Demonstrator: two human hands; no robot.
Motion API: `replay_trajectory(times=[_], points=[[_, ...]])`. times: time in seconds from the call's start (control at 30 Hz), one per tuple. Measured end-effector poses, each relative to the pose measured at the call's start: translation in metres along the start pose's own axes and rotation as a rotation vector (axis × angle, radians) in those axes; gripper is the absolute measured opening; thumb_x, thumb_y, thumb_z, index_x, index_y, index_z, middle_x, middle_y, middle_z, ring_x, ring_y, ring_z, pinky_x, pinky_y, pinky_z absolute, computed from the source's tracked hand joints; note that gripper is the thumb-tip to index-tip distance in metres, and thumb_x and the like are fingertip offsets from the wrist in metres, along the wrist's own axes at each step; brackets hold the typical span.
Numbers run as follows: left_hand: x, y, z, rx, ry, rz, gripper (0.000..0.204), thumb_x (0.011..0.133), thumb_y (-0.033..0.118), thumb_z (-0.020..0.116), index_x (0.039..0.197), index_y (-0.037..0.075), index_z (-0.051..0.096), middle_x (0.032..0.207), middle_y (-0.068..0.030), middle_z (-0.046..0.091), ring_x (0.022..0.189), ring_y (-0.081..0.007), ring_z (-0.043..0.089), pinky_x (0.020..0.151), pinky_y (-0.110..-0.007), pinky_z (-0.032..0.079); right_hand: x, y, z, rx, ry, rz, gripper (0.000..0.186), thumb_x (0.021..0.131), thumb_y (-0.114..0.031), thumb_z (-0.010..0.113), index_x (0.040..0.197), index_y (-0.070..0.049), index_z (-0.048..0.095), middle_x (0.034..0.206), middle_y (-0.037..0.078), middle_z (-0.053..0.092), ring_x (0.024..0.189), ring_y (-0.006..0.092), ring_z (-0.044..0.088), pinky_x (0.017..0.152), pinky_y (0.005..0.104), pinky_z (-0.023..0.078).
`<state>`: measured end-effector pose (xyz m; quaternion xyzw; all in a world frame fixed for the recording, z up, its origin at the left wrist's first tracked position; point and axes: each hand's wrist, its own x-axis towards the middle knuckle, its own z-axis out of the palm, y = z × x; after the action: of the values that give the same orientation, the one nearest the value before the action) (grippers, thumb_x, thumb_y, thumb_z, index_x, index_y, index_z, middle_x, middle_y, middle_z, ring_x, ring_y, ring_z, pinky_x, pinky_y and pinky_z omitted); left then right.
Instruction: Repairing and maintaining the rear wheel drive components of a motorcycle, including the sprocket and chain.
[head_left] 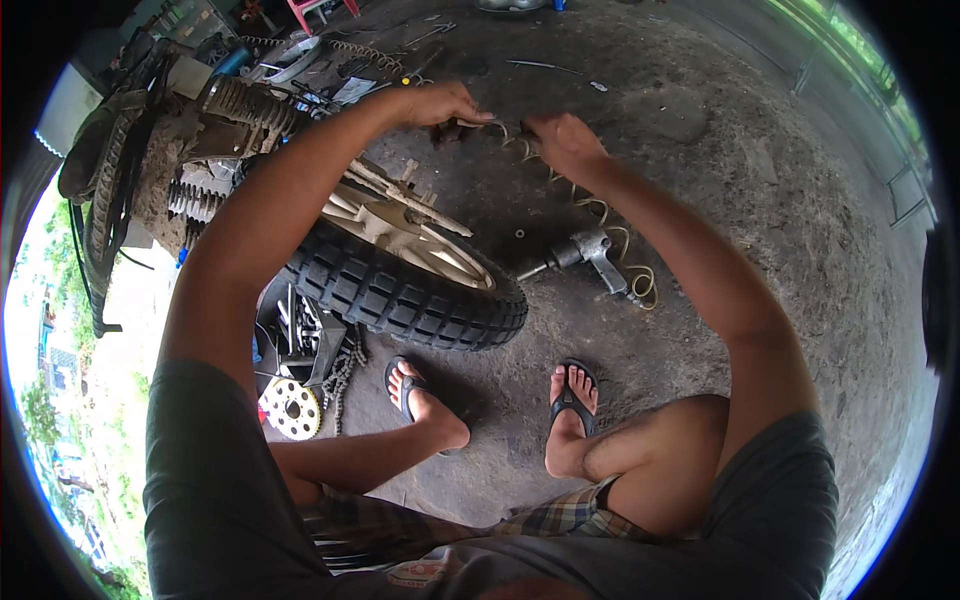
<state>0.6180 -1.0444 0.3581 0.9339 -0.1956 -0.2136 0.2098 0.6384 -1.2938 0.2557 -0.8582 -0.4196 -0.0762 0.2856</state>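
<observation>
I see my left hand [445,106] stretched far out in front, its fingers bent and the tips pinched together on the thin, curly hose [603,208]. My right hand [568,140] is just beside it, with the fingers curled in; I can't tell what, if anything, they grip. The hose starts between the hands and runs in loops back toward me and a little right, under the right arm, to the handle of the grey air gun [588,250]. The gun lies on the floor [700,235], nearer to me than both hands. Its long nose points left and slightly back toward me, at the knobby tire [400,300], and its handle slants back and right. A small ring [519,233] lies near the gun.
</observation>
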Motion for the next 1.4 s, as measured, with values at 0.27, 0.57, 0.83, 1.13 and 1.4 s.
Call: replay_trajectory(times=[0.27,0.57,0.83,1.13,1.4], points=[[-0.003,0.002,0.002,0.397,0.195,0.368,0.038,0.100,0.037,0.065,0.094,0.000,0.072,0.066,-0.0091,0.062,0.061,-0.0182,0.062,0.058,-0.036,0.047,-0.003,-0.004,-0.006,0.099,-0.061,-0.019,0.031,0.095,-0.031,0.068,0.111,-0.005,0.070,0.092,0.019,0.072,0.084,0.0361,0.071,0.075,0.0432,0.054],[0.004,-0.004,0.004,0.484,0.254,0.542,0.042,0.100,0.041,0.065,0.086,0.001,0.071,0.064,-0.0048,0.062,0.056,-0.0153,0.063,0.052,-0.032,0.047,-0.002,0.001,-0.006,0.389,-0.291,0.259,0.028,0.094,-0.029,0.069,0.107,-0.004,0.072,0.090,0.020,0.072,0.082,0.0368,0.071,0.074,0.0416,0.057],[0.006,-0.008,0.005,0.507,0.321,0.646,0.043,0.100,0.040,0.065,0.087,-0.001,0.070,0.062,-0.0054,0.062,0.052,-0.0174,0.060,0.053,-0.034,0.050,-0.005,0.000,-0.003,0.509,-0.272,0.288,0.026,0.092,-0.025,0.071,0.100,0.000,0.071,0.093,0.020,0.071,0.088,0.0399,0.070,0.075,0.0446,0.056],[0.008,-0.008,-0.001,0.582,0.458,0.909,0.041,0.101,0.040,0.064,0.081,0.004,0.065,0.069,-0.0074,0.065,0.055,-0.0161,0.062,0.053,-0.034,0.049,-0.002,0.000,-0.006,0.385,-0.231,0.187,0.021,0.093,-0.021,0.067,0.103,-0.002,0.069,0.094,0.023,0.070,0.089,0.0431,0.068,0.078,0.0490,0.054],[0.000,-0.005,0.000,0.043,0.132,0.243,0.045,0.101,0.043,0.063,0.086,0.001,0.069,0.069,-0.0061,0.066,0.062,-0.0163,0.065,0.058,-0.033,0.050,0.000,0.003,-0.002,0.104,-0.054,0.075,0.021,0.094,-0.019,0.066,0.105,-0.003,0.069,0.090,0.019,0.071,0.086,0.0387,0.070,0.076,0.0466,0.055]])
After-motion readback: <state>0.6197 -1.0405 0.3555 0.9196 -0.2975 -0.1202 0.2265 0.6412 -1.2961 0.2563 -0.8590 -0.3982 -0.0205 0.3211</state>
